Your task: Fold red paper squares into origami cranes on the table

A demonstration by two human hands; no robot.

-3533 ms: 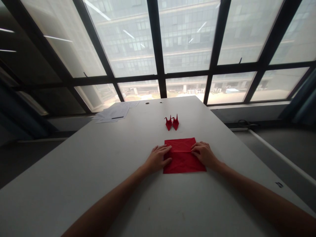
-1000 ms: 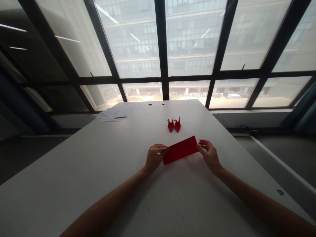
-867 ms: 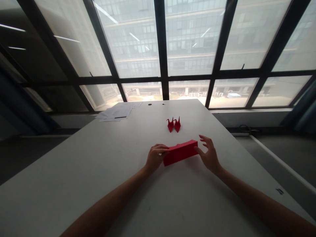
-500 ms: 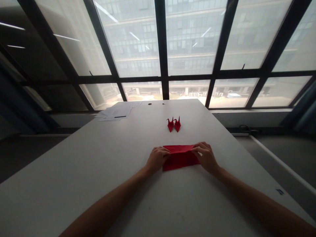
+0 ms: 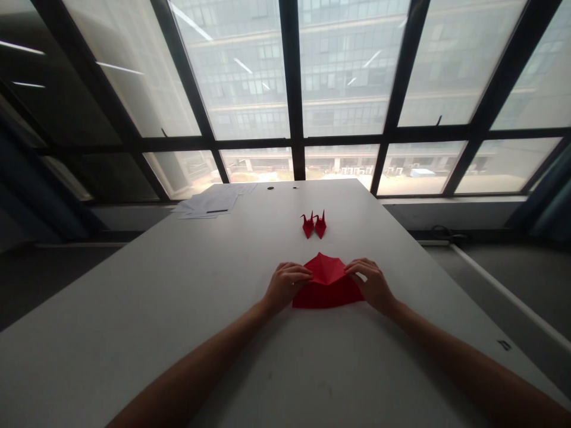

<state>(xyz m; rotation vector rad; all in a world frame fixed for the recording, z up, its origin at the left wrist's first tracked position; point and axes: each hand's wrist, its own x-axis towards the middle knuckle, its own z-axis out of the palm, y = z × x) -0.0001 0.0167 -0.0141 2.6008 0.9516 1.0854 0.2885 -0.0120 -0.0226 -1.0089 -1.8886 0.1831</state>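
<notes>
A red sheet of paper (image 5: 327, 284) lies partly folded on the white table (image 5: 178, 309), its middle bulging up into a peak. My left hand (image 5: 285, 285) pinches its left edge with curled fingers. My right hand (image 5: 372, 283) pinches the right edge the same way. Both hands push the paper's sides inward. Two small folded red paper cranes (image 5: 314, 224) stand side by side on the table just beyond the sheet.
A loose stack of white papers (image 5: 207, 204) lies at the table's far left corner. Two small dark holes (image 5: 282, 188) mark the table's far edge. Large dark-framed windows rise behind it. The table's right edge drops to a grey floor.
The flat square was folded in half into a rectangle, lifted and turned, then laid down. Now its sides are pushed together and the middle rises into a peak.
</notes>
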